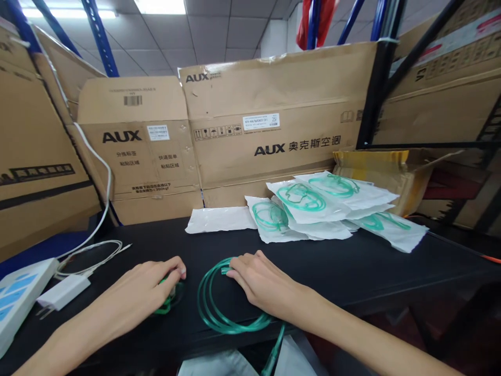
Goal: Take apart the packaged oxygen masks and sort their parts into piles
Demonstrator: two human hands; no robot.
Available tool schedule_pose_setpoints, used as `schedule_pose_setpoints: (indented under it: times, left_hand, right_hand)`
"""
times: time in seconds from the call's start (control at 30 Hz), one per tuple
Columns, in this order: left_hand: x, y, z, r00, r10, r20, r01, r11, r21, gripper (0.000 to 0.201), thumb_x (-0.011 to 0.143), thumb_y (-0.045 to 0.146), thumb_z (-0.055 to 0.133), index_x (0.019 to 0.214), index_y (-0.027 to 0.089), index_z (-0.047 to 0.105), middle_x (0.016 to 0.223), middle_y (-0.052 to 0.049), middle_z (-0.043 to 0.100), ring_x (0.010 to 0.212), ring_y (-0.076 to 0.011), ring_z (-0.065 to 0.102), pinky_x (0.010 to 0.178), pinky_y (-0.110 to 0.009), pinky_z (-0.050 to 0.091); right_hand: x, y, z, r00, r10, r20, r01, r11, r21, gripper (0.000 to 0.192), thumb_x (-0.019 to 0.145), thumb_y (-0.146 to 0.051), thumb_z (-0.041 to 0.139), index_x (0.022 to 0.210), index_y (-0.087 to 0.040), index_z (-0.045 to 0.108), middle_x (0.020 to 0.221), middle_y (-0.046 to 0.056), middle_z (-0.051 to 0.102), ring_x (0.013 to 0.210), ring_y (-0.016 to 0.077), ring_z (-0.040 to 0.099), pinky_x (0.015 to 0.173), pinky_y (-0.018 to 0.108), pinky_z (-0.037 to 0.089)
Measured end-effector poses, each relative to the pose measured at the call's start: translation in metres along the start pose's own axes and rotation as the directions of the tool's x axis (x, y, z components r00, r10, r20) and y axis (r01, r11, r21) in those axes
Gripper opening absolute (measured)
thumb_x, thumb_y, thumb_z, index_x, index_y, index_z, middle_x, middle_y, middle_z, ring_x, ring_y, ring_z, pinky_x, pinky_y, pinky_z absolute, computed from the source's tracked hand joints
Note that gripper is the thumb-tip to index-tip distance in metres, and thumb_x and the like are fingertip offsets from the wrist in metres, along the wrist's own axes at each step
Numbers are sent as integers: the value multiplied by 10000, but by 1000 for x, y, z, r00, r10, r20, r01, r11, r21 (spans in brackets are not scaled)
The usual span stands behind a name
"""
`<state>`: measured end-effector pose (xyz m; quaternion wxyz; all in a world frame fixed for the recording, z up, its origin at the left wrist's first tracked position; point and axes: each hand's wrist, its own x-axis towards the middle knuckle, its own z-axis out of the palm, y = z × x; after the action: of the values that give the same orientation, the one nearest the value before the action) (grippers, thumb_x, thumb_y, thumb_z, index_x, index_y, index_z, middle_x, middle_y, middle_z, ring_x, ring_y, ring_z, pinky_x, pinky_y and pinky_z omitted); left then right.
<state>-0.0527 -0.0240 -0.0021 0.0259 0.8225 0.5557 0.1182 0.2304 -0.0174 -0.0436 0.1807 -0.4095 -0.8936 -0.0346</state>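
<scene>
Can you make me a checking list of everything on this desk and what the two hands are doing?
Surface: black table, dark top.
Job's things: coiled green tubing on the table; a smaller green piece under the left hand.
Clutter: white pouches with green tubing; one flat white pouch; blue-and-white device.
Grippers: left hand covers the green piece; right hand presses on the coil.
Cables: white cable and white adapter.
Surroundings: AUX cardboard boxes, blue rack posts.
</scene>
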Motion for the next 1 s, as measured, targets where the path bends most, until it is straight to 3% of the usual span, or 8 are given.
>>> schedule_pose_setpoints:
  times: [0.1,0.23,0.3,0.5,0.63,0.77,0.9,1.0]
  left_hand:
    - [10,-2,-1,999,-37,9,38,999,-14,419,1027,360,332,1042,288,745,1026,-27,770,972,-243,701,870,-331,487]
    - [17,9,-5,975,29,-218,-2,992,127,409,1025,472,421,1113,230,738,1215,-95,719,1144,-318,609,955,-435,437]
    - [18,23,-6,959,122,-256,-81,983,164,395,1033,521,453,1110,245,724,1203,-73,712,1123,-299,601,938,-429,429]
    - [29,70,6,940,325,-105,-310,941,137,263,1080,383,465,1150,260,686,1168,-34,696,1040,-234,628,912,-377,422]
    - [52,79,21,914,406,-29,-399,908,132,210,1071,320,504,1155,232,675,1168,-49,683,1087,-244,623,930,-371,412]
    - [68,80,33,910,413,25,-411,896,168,174,1043,339,567,1107,221,677,1160,-51,682,1074,-259,632,920,-381,414]
    - [70,86,32,934,355,42,-356,911,210,211,1045,375,561,1001,198,668,1074,-43,695,981,-256,657,858,-377,427]
    - [67,88,28,947,316,67,-322,919,227,241,1046,381,555,948,187,660,1020,-50,704,954,-265,664,828,-376,432]
  right_hand:
    - [0,2,-4,1000,-12,-1,12,999,33,240,1086,-257,445,1162,-208,667,1078,82,694,1007,236,682,979,416,471]
    - [6,8,-6,999,-20,-24,22,998,59,244,1062,-275,515,1234,-218,679,1137,85,661,1066,242,659,985,419,500]
    - [9,11,-9,997,-45,-55,48,997,62,266,1044,-282,558,1273,-210,672,1166,92,648,1089,244,645,970,407,517]
    - [-25,20,-45,980,-71,-188,99,985,139,240,1068,-253,487,1157,-226,708,1147,85,652,1029,219,660,927,372,537]
    - [-71,12,-59,990,-92,-106,110,978,175,201,1067,-296,491,1046,-274,690,1059,55,676,900,188,670,787,312,556]
    - [-97,0,-40,987,-158,13,157,986,56,90,1032,-270,570,1041,-281,659,1028,29,676,864,172,670,885,330,557]
    - [-101,-4,-18,983,-168,-79,164,985,-55,158,1045,-179,508,943,-237,614,1019,1,650,838,147,640,896,322,530]
    - [-98,-6,-13,963,-234,-136,207,960,-188,202,1043,-123,468,987,-229,630,1042,9,661,913,163,639,926,321,504]
